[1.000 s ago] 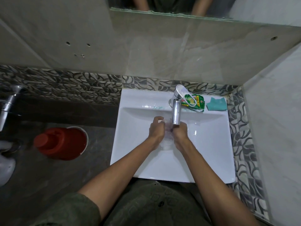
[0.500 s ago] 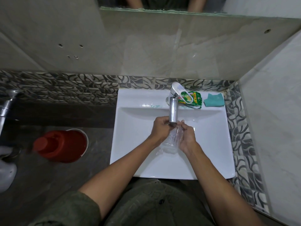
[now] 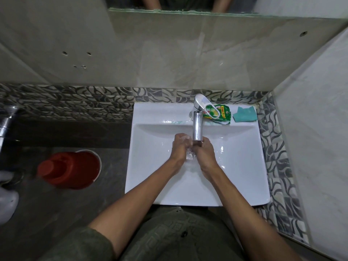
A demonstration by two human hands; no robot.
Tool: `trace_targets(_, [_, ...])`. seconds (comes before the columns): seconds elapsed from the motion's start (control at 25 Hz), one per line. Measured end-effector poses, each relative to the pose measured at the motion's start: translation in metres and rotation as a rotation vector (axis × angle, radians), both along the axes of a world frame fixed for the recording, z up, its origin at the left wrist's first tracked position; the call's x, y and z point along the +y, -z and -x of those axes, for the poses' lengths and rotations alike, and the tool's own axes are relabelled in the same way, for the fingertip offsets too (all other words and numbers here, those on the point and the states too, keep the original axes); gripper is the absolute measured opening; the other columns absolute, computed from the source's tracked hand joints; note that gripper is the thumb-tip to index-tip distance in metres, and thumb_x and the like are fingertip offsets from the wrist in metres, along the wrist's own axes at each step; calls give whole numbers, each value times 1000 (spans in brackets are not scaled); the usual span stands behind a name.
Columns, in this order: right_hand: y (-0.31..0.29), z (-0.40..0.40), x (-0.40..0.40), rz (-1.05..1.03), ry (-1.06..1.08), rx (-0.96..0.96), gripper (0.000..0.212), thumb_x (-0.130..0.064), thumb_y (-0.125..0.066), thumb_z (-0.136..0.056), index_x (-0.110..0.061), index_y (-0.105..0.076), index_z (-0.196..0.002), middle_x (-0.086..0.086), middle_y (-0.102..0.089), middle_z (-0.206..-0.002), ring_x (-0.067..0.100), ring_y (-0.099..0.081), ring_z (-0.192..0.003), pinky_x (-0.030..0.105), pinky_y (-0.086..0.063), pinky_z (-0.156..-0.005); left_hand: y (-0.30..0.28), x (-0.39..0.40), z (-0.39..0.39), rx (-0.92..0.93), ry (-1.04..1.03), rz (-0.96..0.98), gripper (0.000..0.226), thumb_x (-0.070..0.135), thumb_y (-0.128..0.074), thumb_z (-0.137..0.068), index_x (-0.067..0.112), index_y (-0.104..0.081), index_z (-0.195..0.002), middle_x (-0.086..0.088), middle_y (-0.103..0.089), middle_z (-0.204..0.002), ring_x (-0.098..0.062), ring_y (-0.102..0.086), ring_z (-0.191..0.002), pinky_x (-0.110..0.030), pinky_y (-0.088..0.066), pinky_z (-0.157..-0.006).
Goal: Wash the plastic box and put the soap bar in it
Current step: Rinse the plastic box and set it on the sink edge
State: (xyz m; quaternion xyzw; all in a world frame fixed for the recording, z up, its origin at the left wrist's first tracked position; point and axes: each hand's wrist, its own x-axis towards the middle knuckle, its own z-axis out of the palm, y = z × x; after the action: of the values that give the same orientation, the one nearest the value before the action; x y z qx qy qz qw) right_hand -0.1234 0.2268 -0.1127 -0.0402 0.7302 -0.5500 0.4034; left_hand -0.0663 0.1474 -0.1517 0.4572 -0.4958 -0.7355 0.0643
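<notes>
We are looking straight down into the white sink (image 3: 235,166), and the clear plastic box (image 3: 189,155) is nearly lost between our two hands, only a glassy sliver of it showing, transparent and wet-looking, held above the middle of the basin just under the spout of the chrome tap (image 3: 197,129). Our left hand (image 3: 179,147) is curled round the box from the left, knuckles up, fingertips tucked in toward the spout. Our right hand (image 3: 205,150) closes on it from the right, fingers bent over its far end, so the two hands sit pressed close with the box squeezed between them. We cannot tell whether water is running; the spout's mouth is hidden by our fingers. On the far ledge, right of the tap, lies one soap bar (image 3: 221,114) in its green wrapper, partly behind the tap lever, and just right of it one teal cloth (image 3: 244,114). So the count: one box, one soap bar, one cloth, one tap, two hands. Down on the floor to the left sits one red bucket (image 3: 69,169) with a red mug lying across it.
</notes>
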Motion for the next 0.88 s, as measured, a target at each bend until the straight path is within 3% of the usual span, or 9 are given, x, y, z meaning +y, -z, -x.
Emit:
trace_targets(0.08, [-1, -8, 16, 30, -167, 4, 26, -19, -67, -82, -17, -67, -108, 0, -76, -99, 12, -74, -87, 25, -59, -71, -3, -11, -2, 48, -107, -219, 11, 25, -46, -105, 15, -49, -101, -7, -62, -90, -19, -65, -66, -27, -51, -54])
trace_targets(0.16, [-1, -5, 28, -29, -321, 46, 14, -16, -62, -89, -13, -70, -100, 2, -74, -95, 17, -69, -84, 37, -54, -82, 0, -19, -8, 115, -144, -386, 16, 29, -45, -106, 16, -54, -107, -16, -66, -97, -29, -65, -75, -36, -50, -65])
trace_targets(0.24, [-3, 1, 23, -147, -305, 89, 18, -18, -55, -91, -11, -69, -100, 8, -69, -91, 24, -63, -79, 48, -54, -82, 6, -14, -15, 136, -80, -425, 22, 25, -42, -107, 12, -58, -115, -20, -65, -107, -32, -63, -85, -40, -51, -70])
trace_targets(0.4, [-20, -22, -5, -98, -398, 233, 33, -41, -46, -95, -16, -63, -109, 7, -69, -103, 25, -65, -97, 40, -51, -84, 4, -11, -15, 135, -181, -547, 29, 26, -40, -105, 11, -64, -113, -20, -65, -109, -34, -62, -101, -43, -49, -98])
trace_targets(0.44, [-20, -30, -2, -90, -514, 307, 32, -47, -46, -93, -22, -61, -105, 2, -67, -102, 20, -63, -98, 39, -50, -86, 3, -16, -15, 142, -221, -587, 32, 31, -40, -106, 11, -65, -108, -20, -69, -103, -34, -67, -96, -43, -53, -96])
trace_targets(0.52, [-17, -30, 16, -159, -755, 534, 29, -56, -43, -94, -32, -57, -94, -9, -60, -94, 15, -58, -95, 42, -43, -96, 1, -27, -19, 131, -251, -634, 40, 39, -40, -106, 12, -68, -100, -18, -77, -88, -32, -75, -76, -38, -59, -76])
trace_targets(0.64, [-18, -7, 25, -359, -955, 811, 38, -58, -35, -96, -33, -62, -105, -6, -65, -106, 18, -56, -114, 49, -17, -117, 1, -28, -25, 69, -184, -644, 46, 42, -37, -106, 9, -69, -105, -15, -75, -88, -29, -73, -72, -38, -59, -70])
trace_targets(0.76, [-18, -8, 10, -486, -899, 785, 60, -63, -20, -89, -32, -58, -124, 2, -66, -120, 23, -53, -126, 52, -14, -117, 0, -22, -20, 22, -172, -627, 53, 39, -35, -107, 0, -65, -125, -18, -70, -93, -31, -68, -80, -35, -59, -72])
trace_targets(0.88, [-11, -36, 6, -458, -831, 664, 63, -64, -16, -89, -23, -61, -104, 4, -64, -111, 24, -52, -115, 44, -17, -106, 1, -25, -17, 76, -266, -582, 43, 36, -38, -107, 6, -69, -106, -16, -76, -77, -29, -73, -62, -29, -59, -55])
